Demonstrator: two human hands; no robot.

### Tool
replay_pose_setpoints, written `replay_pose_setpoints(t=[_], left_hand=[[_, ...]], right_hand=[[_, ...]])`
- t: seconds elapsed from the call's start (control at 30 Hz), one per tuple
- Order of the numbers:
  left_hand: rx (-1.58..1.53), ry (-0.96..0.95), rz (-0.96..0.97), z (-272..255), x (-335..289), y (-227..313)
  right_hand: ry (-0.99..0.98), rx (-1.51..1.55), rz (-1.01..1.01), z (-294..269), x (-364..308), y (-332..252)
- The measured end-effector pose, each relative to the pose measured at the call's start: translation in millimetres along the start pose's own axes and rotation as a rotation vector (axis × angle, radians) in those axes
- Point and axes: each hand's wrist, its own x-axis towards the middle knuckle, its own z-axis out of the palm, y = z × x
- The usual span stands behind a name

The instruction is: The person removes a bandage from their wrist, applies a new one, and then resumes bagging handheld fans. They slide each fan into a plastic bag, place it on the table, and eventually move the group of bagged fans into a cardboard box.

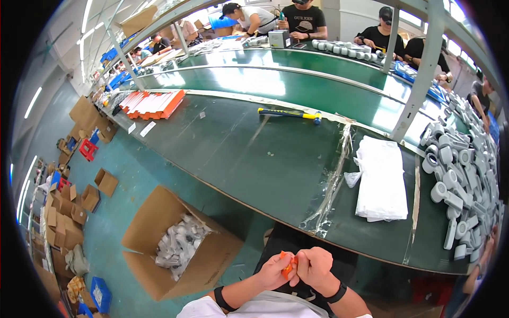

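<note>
Close in front of my body, below the table's near edge, my two hands meet around a small orange piece [287,266] whose kind I cannot make out. Its lower part pokes out between the fingers. My left hand [271,273] is closed on it from the left, thumb on top. My right hand [316,266] is curled into a fist-like pinch against the piece's right side; its fingertips are partly hidden. Nearest on the table is a stack of white plastic bags [380,183], ahead and to the right, untouched by either hand.
An open cardboard box [212,265] holding bagged items [183,244] stands at left. On the dark table [238,153] lie a yellow-blue hammer [289,113] and orange boxes [154,103]. Grey handheld devices [456,180] pile up at right. Metal posts [421,79] and co-workers [305,21] are beyond.
</note>
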Motion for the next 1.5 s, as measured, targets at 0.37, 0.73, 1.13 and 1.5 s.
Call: replay_pose_setpoints(t=[0.37, 0.73, 1.13, 1.5], left_hand=[[0.744, 0.198, 0.367, 17, -4, 18], [0.743, 0.028, 0.376, 38, 11, 22], [0.673, -0.135, 0.365, 33, 22, 16], [0.817, -0.172, 0.447, 37, 27, 21]], right_hand=[[-0.122, 0.206, 0.203, -10, 2, -19], [-0.170, 0.306, 0.271, -9, -2, -28], [-0.062, 0.275, 0.177, -14, 0, -29], [-0.048, 0.327, 0.156, -15, 3, -26]])
